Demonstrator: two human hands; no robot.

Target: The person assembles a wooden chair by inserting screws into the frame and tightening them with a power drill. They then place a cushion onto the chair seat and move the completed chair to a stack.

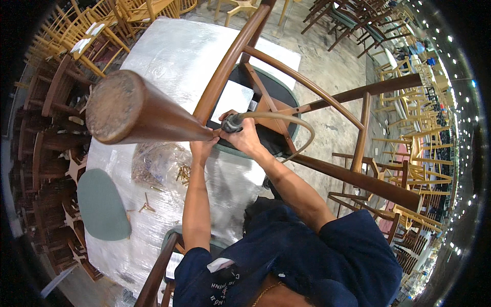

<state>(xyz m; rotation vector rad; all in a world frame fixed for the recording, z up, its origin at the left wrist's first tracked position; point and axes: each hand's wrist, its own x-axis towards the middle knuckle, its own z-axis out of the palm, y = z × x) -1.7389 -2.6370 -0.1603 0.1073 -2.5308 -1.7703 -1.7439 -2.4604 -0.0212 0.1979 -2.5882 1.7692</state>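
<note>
An upturned brown wooden chair (225, 66) lies on the wrapped table, its legs pointing up and outward. One thick leg (158, 115) looms close on the left. Beneath the frame shows the dark underside of a green seat (276, 77) with a white paper label (232, 102). My right hand (245, 138) is closed round a dark air screwdriver (232, 123) with a tan hose (307, 125) behind it. Beside the tool's front end, my left hand (203, 147) has its fingers pinched together at the frame joint by that leg; what they hold is hidden.
Plastic film covers the table (169, 46). A clear bag of screws (153, 163), loose brass-coloured bolts (183, 175) and a green seat pad (104, 204) lie on it. Another brown chair (158, 271) stands near me. Stacked chairs (414, 138) line both sides.
</note>
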